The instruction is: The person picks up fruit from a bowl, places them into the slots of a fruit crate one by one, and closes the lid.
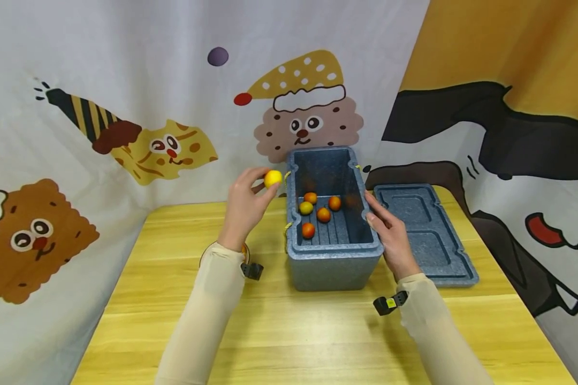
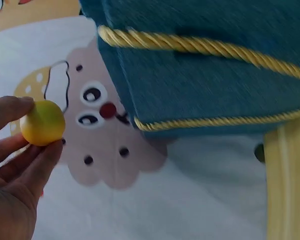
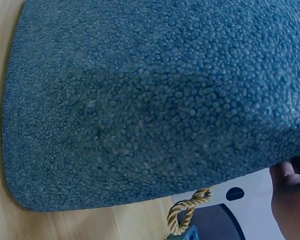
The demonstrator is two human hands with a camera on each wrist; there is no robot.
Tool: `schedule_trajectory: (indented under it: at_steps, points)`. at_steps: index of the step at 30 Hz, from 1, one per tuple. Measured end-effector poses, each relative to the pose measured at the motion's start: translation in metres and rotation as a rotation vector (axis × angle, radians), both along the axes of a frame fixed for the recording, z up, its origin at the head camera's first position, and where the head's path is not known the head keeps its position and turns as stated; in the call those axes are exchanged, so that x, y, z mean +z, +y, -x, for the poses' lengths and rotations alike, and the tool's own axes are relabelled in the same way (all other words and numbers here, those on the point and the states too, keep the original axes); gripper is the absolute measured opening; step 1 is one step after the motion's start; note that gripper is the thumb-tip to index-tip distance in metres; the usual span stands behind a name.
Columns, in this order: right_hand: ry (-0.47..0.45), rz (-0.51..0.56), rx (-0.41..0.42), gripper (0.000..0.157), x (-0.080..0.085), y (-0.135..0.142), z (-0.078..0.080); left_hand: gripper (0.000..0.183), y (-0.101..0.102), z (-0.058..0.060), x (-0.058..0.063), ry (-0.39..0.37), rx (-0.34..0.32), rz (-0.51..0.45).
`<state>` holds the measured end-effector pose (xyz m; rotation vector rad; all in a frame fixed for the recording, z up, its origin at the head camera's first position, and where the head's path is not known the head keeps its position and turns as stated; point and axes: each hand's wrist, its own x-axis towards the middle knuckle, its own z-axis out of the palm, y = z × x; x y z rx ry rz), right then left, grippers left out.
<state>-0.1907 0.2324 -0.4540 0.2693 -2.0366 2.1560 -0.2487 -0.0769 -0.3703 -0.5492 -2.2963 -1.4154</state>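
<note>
My left hand (image 1: 245,206) is raised at the left of a blue-grey foam box (image 1: 334,270). It pinches a small round yellow fruit (image 2: 43,123) between thumb and fingertips, beside the box's left rim and outside it. At the box's right rim my right hand (image 1: 394,240) grips the edge, the thumb over the top and the fingers along the side. On the box's ribbed floor lie several orange fruits (image 1: 324,215) and one yellow-green fruit (image 1: 306,208). In the right wrist view, the box's wall covers most of the frame and my fingers (image 3: 285,170) are partly hidden.
A matching lid (image 1: 428,235) lies flat on the wooden table (image 1: 289,331), right of the box. Under my left wrist, a round dish (image 1: 204,258) is mostly hidden. Yellow rope handles (image 2: 200,45) run along the box's side. A printed curtain (image 1: 173,69) hangs behind the table.
</note>
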Motion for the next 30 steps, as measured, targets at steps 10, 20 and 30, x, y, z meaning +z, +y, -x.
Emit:
schedule_trajectory:
  at_steps: [10,20,30]
  points:
    - [-0.003,-0.002,0.003,0.048,0.002,0.004,-0.001,0.037,0.038,0.021,0.031,-0.142,-0.038,0.042]
    - [-0.007,0.023,-0.006,0.047,0.003,0.006,-0.003,0.038,0.070,0.043,0.057,-0.230,-0.064,0.149]
    - [0.010,-0.002,0.022,0.047,0.000,0.001,0.001,0.033,0.084,0.065,0.055,-0.326,-0.077,0.221]
